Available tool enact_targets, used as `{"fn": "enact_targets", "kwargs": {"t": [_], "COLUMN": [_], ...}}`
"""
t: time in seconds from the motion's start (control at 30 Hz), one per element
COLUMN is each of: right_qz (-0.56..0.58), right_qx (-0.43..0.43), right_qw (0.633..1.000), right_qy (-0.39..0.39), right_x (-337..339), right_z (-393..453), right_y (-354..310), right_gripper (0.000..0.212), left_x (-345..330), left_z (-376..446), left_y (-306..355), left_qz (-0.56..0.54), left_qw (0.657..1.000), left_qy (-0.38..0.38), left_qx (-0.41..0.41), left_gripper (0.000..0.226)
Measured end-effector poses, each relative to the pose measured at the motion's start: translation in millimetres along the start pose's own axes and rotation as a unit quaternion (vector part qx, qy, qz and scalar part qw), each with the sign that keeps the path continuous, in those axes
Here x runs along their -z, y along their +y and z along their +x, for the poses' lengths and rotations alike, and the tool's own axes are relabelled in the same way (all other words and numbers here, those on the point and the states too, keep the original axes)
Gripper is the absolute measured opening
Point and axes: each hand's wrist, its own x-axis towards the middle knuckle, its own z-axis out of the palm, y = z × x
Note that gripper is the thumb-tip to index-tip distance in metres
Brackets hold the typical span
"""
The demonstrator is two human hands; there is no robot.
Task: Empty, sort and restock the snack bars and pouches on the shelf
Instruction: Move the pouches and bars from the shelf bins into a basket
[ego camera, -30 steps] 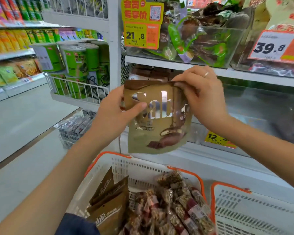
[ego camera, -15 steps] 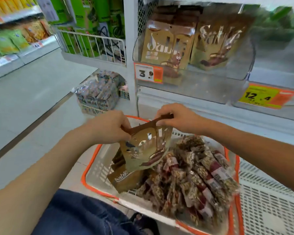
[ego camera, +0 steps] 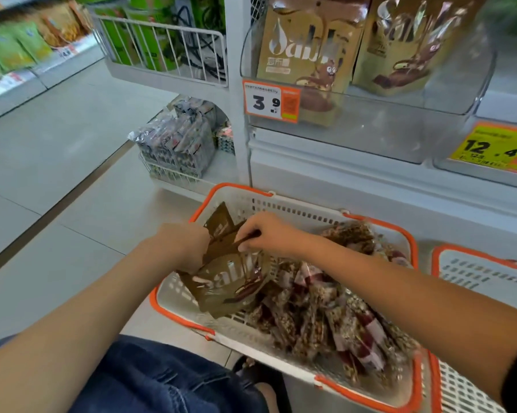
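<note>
A brown and gold snack pouch lies low in the left end of a white basket with an orange rim on the floor. My left hand grips its upper left edge. My right hand pinches its top edge. More brown pouches stand behind it in the basket. A heap of clear-wrapped snack bars fills the basket's right side. Two matching pouches stand in a clear shelf bin above.
A second white basket stands to the right. Price tags hang on the shelf front. A low wire rack of silver packets sits left of the shelf post. Open aisle floor lies to the left. My knee in jeans is below.
Both hands brought the pouch down from shelf height into the left end of the basket. The view tilted down towards the basket.
</note>
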Motion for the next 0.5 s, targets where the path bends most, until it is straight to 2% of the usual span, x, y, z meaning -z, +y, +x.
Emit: {"fn": "enact_targets", "kwargs": {"t": [0.07, 0.2, 0.33, 0.5], "right_qz": [0.015, 0.015, -0.063, -0.059], "right_qx": [-0.003, -0.018, -0.045, -0.076], "right_qw": [1.0, 0.999, 0.992, 0.989], "right_qy": [-0.001, -0.029, -0.1, -0.116], "right_x": [-10, -22, -32, -31], "right_z": [4, 2, -8, -20], "right_y": [-1, 4, 18, 33], "right_gripper": [0.007, 0.004, 0.018, 0.026], "left_x": [-4, -10, -14, -18], "left_z": [0, 3, 6, 10], "left_y": [-3, -5, 3, 12], "left_qz": [0.014, 0.014, 0.001, -0.021], "left_qw": [1.0, 0.999, 0.999, 0.999], "left_qy": [0.003, -0.003, -0.031, -0.044], "left_qx": [0.021, 0.042, 0.018, -0.008], "left_gripper": [0.009, 0.016, 0.026, 0.024]}}
